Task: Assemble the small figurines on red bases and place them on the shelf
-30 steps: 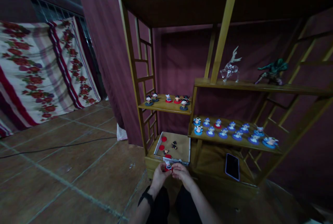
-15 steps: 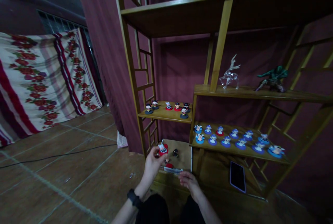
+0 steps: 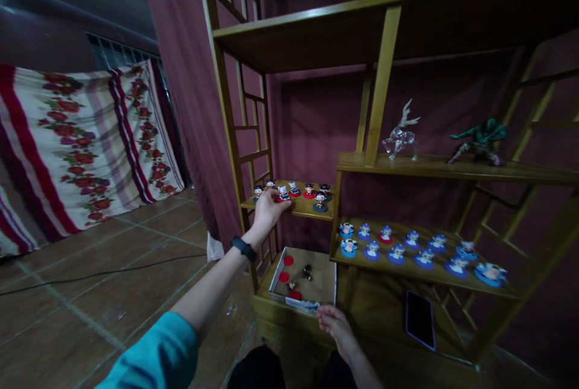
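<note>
My left hand (image 3: 270,210) reaches to the small left shelf (image 3: 301,207) and grips a white cat-like figurine (image 3: 283,192) on a red base, at the shelf's front. Just behind it stands a similar white figurine (image 3: 294,189). Several black-haired figurines, such as the one at the front right (image 3: 320,200), stand on both sides. Below, an open shallow box (image 3: 320,268) holds red discs (image 3: 284,277) and small dark figurines (image 3: 307,272). My right hand (image 3: 332,319) is by the box's front right corner, fingers loosely curled; whether it touches the box I cannot tell.
On the lower right shelf stand several blue and purple figurines (image 3: 396,253). Above them are a clear deer ornament (image 3: 400,137) and a green crouching figure (image 3: 482,140). A phone (image 3: 420,319) lies at the bottom right. Wooden posts (image 3: 382,87) divide the shelves.
My left hand has lifted the white figurine from above the box up to the left shelf. The right hand stays near the box's front corner.
</note>
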`<state>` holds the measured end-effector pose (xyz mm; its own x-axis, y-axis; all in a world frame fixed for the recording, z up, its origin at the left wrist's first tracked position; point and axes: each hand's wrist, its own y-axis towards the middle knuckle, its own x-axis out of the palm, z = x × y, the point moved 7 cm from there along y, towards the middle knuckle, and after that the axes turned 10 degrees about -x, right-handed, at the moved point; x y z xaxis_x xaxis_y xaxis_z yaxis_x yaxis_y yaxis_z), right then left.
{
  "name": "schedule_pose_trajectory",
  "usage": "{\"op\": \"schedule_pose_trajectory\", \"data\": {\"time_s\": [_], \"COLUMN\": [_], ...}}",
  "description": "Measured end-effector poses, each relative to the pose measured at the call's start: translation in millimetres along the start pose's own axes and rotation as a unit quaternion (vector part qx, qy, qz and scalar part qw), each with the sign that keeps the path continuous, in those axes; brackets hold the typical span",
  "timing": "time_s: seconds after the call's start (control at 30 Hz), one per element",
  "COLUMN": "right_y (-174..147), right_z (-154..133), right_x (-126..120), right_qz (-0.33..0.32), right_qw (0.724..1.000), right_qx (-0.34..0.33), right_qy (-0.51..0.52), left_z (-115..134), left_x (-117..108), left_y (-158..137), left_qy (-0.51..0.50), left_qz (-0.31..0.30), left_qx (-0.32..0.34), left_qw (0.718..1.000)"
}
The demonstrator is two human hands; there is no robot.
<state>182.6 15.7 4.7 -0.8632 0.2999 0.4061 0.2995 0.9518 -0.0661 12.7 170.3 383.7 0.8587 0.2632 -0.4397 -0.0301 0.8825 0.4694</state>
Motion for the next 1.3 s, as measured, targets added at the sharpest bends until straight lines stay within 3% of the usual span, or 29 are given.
{"op": "schedule_pose_trajectory", "data": {"time_s": [0.3,0.57,0.83,1.3], "right_y": [4,7,4,7], "right_z": [2,2,-5,0], "right_x": [-11,-23,-29,-37], "right_qz": [0.009,0.01,0.007,0.005], "right_qw": [1.0,0.999,0.997,0.991], "right_qx": [0.007,0.011,0.008,0.016], "right_qy": [0.024,0.043,0.08,0.136], "left_z": [-2,-5,-1,-2], "left_x": [14,34,30,38], "left_y": [33,47,38,51], "left_qy": [0.199,0.25,0.271,0.304], "left_qz": [0.036,0.04,0.08,0.036], "left_qx": [-0.015,-0.032,-0.006,-0.071], "left_qw": [0.979,0.967,0.959,0.949]}}
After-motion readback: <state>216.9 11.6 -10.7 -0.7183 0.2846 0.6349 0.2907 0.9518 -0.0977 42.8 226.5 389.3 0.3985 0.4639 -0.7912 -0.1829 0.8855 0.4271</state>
